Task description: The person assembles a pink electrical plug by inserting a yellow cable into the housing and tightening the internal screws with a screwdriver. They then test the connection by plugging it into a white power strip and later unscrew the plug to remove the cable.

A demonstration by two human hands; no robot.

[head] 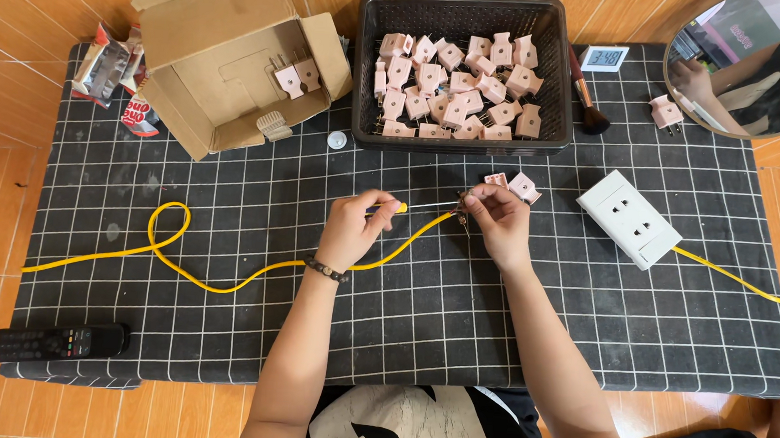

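My left hand [354, 229] grips a screwdriver [414, 206] with a yellow handle tip, its shaft pointing right. My right hand [500, 221] pinches a small plug part with metal prongs [465, 208] at the end of a yellow cable [221, 282], and the screwdriver tip meets it. The cable loops left across the black grid mat [400, 329]. Two pink plug shells [515, 184] lie just beyond my right hand.
A black basket [555, 84] holds several pink plugs. An open cardboard box [227, 57] with plug parts stands at the back left. A white socket block [629, 217] with a yellow lead lies right. A remote control [56, 343], a brush [587, 100], a small clock [604, 57], a mirror [758, 62].
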